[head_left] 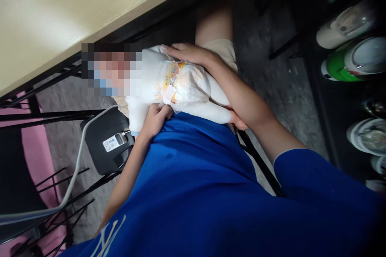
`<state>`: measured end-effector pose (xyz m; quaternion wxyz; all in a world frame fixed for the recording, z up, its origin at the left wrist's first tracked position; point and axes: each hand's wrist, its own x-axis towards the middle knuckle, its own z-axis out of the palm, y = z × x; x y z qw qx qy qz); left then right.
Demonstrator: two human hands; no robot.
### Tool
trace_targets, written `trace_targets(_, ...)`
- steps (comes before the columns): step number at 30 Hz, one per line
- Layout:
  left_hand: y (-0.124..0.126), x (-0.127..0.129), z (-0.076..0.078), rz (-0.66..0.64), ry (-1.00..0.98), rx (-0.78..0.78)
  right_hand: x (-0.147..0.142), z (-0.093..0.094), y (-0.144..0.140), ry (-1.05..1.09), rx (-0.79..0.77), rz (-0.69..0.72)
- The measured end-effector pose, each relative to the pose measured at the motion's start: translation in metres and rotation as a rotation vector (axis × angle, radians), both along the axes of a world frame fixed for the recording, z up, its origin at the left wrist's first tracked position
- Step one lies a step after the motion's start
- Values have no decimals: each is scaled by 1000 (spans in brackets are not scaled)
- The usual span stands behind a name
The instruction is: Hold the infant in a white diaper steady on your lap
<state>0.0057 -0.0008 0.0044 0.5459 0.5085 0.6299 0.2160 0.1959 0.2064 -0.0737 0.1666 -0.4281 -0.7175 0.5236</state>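
A doll in white clothing (144, 68) lies across my lap, with a printed white diaper (183, 84) around its middle. My left hand (155, 120) is curled at the near edge of the diaper, pinching its side tab. My right hand (185, 53) lies flat over the far side of the doll's body, and my forearm crosses above its legs. The doll's white leg (211, 110) points right, toward my elbow. My blue shirt (211, 192) fills the lower part of the view.
A beige tabletop (75, 12) with a black frame runs along the upper left. A black device with a label and a white cable (110, 142) sits on a black seat to my left. A dark shelf on the right holds white and green items (346, 62).
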Motion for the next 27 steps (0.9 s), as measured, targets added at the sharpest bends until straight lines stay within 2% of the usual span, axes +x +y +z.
trace_targets(20, 0, -1, -2, -7, 10, -2, -2, -2, 3, -31, -51, -15)
trace_targets(27, 0, -1, -2, 2, -2, -1, 0, 0, 0, 47, -30, -9)
